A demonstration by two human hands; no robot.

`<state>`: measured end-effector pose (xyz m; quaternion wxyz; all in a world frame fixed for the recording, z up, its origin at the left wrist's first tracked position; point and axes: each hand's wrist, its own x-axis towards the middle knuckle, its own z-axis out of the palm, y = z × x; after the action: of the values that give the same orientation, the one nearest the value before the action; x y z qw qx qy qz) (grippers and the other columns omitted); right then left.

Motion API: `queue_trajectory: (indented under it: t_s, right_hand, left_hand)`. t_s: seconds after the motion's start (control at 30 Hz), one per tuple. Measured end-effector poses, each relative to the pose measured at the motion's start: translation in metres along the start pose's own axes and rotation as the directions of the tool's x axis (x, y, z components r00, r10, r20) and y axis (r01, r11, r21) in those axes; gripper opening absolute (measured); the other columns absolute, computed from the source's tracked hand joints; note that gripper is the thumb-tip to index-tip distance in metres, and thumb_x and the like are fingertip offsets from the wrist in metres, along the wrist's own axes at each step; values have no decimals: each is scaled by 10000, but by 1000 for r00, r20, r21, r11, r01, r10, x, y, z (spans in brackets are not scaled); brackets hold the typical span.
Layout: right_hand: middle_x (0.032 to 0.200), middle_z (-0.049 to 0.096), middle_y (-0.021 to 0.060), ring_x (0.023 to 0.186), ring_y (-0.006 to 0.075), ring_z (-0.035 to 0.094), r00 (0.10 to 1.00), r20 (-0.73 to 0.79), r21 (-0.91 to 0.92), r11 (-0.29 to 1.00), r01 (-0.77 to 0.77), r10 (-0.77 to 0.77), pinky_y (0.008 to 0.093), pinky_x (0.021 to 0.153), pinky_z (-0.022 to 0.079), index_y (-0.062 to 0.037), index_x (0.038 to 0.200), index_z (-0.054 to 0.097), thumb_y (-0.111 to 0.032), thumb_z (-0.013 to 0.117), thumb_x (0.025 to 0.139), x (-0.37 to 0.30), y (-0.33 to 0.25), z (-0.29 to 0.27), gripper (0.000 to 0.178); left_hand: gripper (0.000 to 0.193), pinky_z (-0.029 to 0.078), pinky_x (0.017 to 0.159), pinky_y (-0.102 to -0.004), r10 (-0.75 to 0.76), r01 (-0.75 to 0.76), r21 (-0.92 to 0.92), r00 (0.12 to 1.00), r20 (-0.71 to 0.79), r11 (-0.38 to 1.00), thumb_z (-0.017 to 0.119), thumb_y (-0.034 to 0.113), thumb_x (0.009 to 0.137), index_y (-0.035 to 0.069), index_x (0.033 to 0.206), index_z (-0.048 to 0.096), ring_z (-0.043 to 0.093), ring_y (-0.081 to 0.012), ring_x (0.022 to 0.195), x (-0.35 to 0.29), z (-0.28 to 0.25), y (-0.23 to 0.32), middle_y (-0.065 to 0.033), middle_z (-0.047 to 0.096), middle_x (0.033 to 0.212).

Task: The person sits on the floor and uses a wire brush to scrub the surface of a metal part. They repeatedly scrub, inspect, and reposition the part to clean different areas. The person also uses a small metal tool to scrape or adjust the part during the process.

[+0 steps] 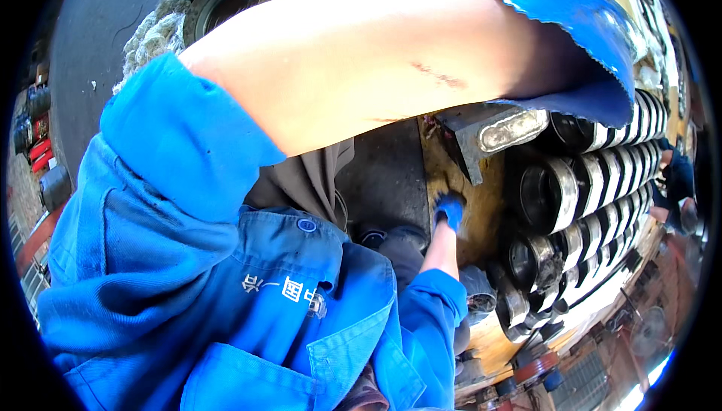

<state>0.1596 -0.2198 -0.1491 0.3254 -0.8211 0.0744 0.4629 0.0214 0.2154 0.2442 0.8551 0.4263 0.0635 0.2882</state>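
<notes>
My left forearm, bare below a rolled blue sleeve, crosses the top of the view. My left hand (594, 50) wears a blue glove; its loose cuff faces me and hides the fingers, so any grip is out of sight. Just below that glove is a grey metal piece (470, 148) with a pale, rounded oblong part (514, 130). Lower down, my right hand (450, 209), also blue-gloved, is small and smeared over the worn wooden surface (481, 219). Its fingers cannot be made out. Rows of dark-bored metal rings (547, 194) lie to the right of both hands.
White fibrous waste (162, 27) lies beside a round metal ring (223, 6) at upper left. Red and dark parts (40, 151) sit along the left rim. Another person (679, 181) is at the far right, beyond the ring rows. A dark cylinder (478, 291) stands near my right sleeve.
</notes>
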Motion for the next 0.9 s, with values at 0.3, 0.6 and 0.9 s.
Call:
queue_trajectory:
  t_s: [0.3,0.6,0.9]
  right_hand:
    - [1018,687,119,712,210,607,972,-82,-45,974,-223,219,399,618,520,-104,1329,546,-335,489,992,-32,-32,2,412]
    - [850,622,64,581,165,525,996,8,-29,996,-86,86,353,505,460,-135,1259,586,-315,557,970,-33,-44,21,341]
    - [913,671,101,619,166,576,990,143,-17,1000,-1,3,336,521,483,-101,1292,580,-334,521,986,-45,-63,56,389]
  left_hand:
    - [232,454,829,-364,-6,6,30,1000,-2,1000,476,195,995,97,1185,567,601,-169,888,-2,-5,3,-73,658,974]
    - [232,455,823,-363,-8,8,39,1000,-5,999,473,197,998,94,1182,568,600,-169,887,-3,-9,6,-74,657,975]
    - [231,456,817,-362,-7,6,61,1000,7,998,469,198,1001,92,1180,569,600,-169,886,5,-9,5,-76,656,976]
